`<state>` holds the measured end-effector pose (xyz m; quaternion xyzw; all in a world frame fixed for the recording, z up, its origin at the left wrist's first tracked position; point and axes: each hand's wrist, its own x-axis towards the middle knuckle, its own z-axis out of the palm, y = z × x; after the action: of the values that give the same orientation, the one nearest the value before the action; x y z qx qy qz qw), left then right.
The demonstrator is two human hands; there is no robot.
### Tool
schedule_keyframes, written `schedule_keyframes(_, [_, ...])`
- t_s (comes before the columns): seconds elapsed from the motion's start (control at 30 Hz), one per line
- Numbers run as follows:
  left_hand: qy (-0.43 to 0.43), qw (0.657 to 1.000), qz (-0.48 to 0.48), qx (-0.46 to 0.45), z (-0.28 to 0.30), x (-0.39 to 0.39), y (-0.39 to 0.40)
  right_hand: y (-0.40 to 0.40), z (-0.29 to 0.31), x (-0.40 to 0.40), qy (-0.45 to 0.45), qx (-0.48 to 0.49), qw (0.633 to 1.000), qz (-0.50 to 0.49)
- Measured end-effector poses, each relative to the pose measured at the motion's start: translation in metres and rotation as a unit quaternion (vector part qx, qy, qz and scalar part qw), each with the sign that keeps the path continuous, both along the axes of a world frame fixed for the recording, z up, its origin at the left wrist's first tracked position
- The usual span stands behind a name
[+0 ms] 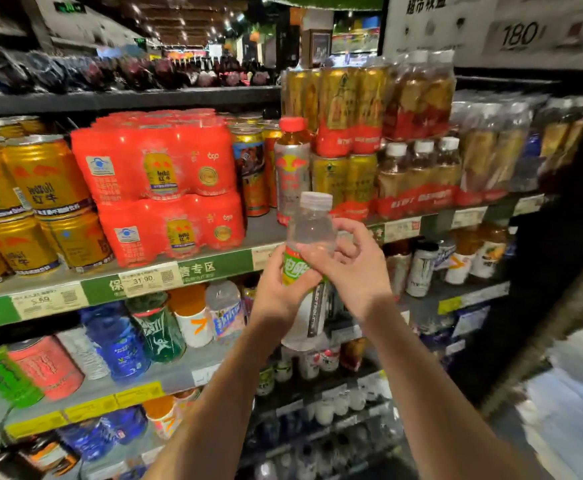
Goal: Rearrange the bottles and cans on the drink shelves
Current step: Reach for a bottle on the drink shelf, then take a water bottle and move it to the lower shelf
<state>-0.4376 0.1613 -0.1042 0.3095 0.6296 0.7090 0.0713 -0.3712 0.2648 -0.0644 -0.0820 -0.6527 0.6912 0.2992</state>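
Note:
A clear plastic bottle (312, 223) with a white cap and a green-and-white label stands upright in front of the drink shelves, held in both hands. My left hand (279, 289) grips its labelled middle from the left. My right hand (349, 268) wraps round the upper body from the right, fingers curled over the clear shoulder. Just behind it on the shelf stands a red-capped bottle (292, 161) with a silver and red label.
The same shelf (214, 265) carries gold cans (41, 181) at left, red shrink-wrapped can packs (158, 174), tall gold cans (345, 112) and wrapped bottle packs (418, 174). Lower shelves hold blue, green and white bottles (117, 341). A dark pillar (542, 271) stands at right.

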Motion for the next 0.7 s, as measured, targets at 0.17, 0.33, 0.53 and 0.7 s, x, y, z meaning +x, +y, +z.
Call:
schedule_keyframes(0.17, [-0.105, 0.991, 0.071, 0.038, -0.027, 0.019, 0.029, 0.060, -0.058, 0.006, -0.033, -0.065, 0.997, -0.030])
schedule_keyframes(0.33, [-0.153, 0.971, 0.182, 0.026, -0.036, 0.035, 0.070, 0.146, -0.113, 0.008, -0.149, 0.003, 0.985, -0.090])
schedule_keyframes(0.53, [-0.207, 0.944, 0.253, 0.046, -0.058, 0.032, 0.109, 0.203, -0.146, -0.027, -0.213, 0.178, 0.958, -0.068])
schedule_keyframes(0.7, [-0.204, 0.936, 0.273, 0.085, -0.052, 0.038, 0.121, 0.219, -0.159, -0.051, -0.173, 0.291, 0.935, -0.107])
